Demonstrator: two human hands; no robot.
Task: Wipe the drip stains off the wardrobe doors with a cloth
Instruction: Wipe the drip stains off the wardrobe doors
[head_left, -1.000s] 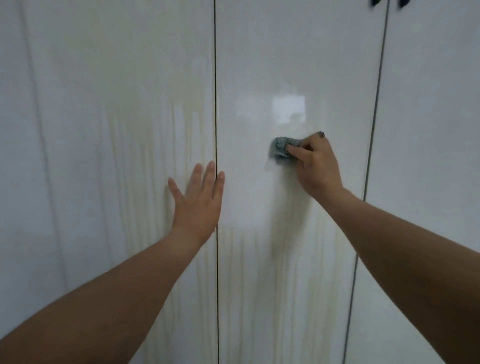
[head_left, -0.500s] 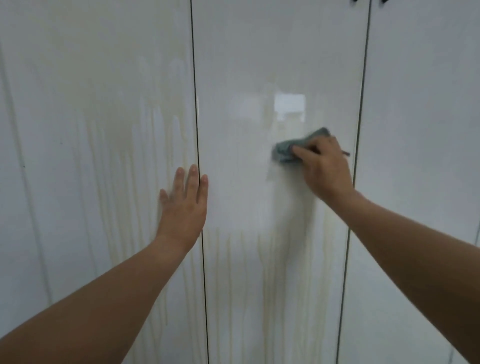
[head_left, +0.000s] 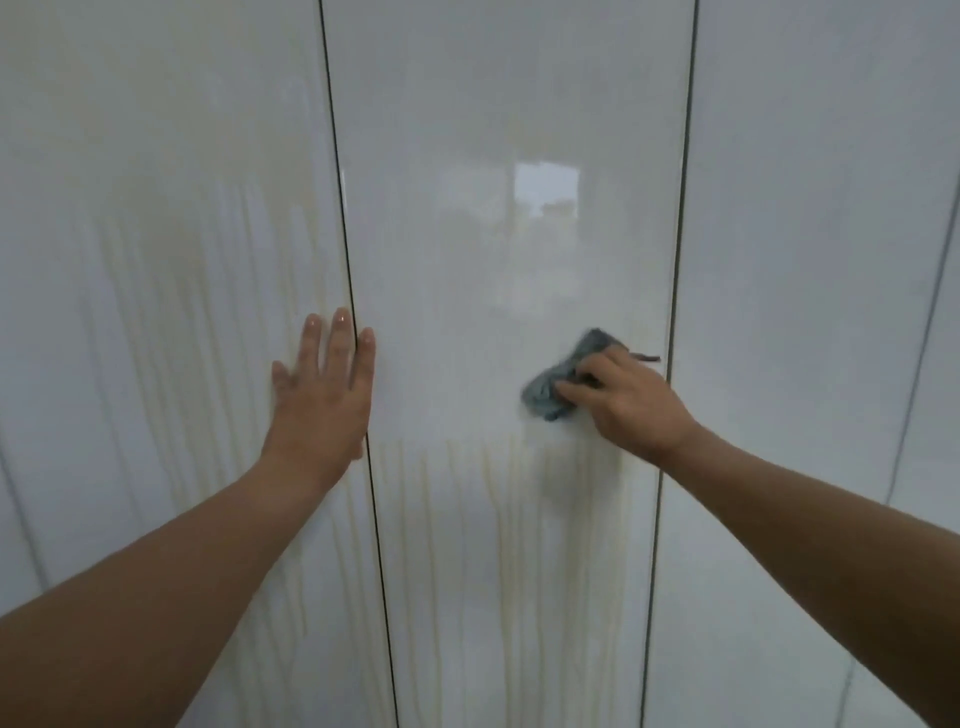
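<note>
Glossy white wardrobe doors fill the view. The middle door (head_left: 493, 260) looks smooth above the cloth, while yellowish drip stains (head_left: 498, 519) run down its lower part. My right hand (head_left: 628, 402) presses a crumpled grey-blue cloth (head_left: 550, 387) against this door, just above the top of the streaks. The left door (head_left: 156, 312) carries long pale drip streaks (head_left: 171, 332). My left hand (head_left: 319, 395) lies flat on it, fingers together, its fingertips across the dark seam between the two doors.
A third white door (head_left: 810, 312) stands to the right, past a dark vertical seam (head_left: 675, 312). A bright window reflection (head_left: 545, 195) shows on the middle door. A further seam runs at the far right edge.
My right hand has carried the cloth down the middle door toward the top of the lower streaks. The view has shifted, and my left hand has stayed flat by the seam.
</note>
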